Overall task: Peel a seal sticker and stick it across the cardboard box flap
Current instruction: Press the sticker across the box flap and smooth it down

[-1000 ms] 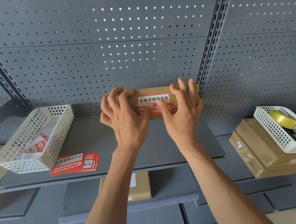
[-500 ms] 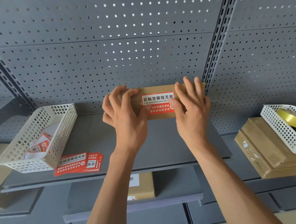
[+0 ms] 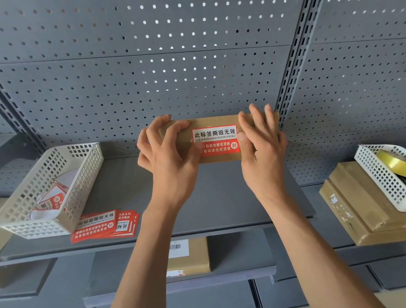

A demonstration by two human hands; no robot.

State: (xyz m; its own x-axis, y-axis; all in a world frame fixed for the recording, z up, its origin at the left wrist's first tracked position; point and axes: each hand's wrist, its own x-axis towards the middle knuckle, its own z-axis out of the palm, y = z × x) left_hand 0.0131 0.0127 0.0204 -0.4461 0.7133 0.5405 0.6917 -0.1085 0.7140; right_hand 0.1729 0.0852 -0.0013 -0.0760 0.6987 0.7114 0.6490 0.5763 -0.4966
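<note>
Seal sticker on box; left hand and right hand grip its ends, thumbs pressing. Flap seam hidden, probably covered. Next: release.

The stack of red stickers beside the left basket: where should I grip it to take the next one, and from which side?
Take the stack of red stickers at its fanned right-hand corners, coming from the right with the left hand. The sheets splay apart there, so probably one edge can be pinched off; the white basket blocks the left end.

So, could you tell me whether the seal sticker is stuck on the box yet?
On: the red-and-white seal sticker lies flat on the brown cardboard box, with a thumb of each hand at its ends.
</note>
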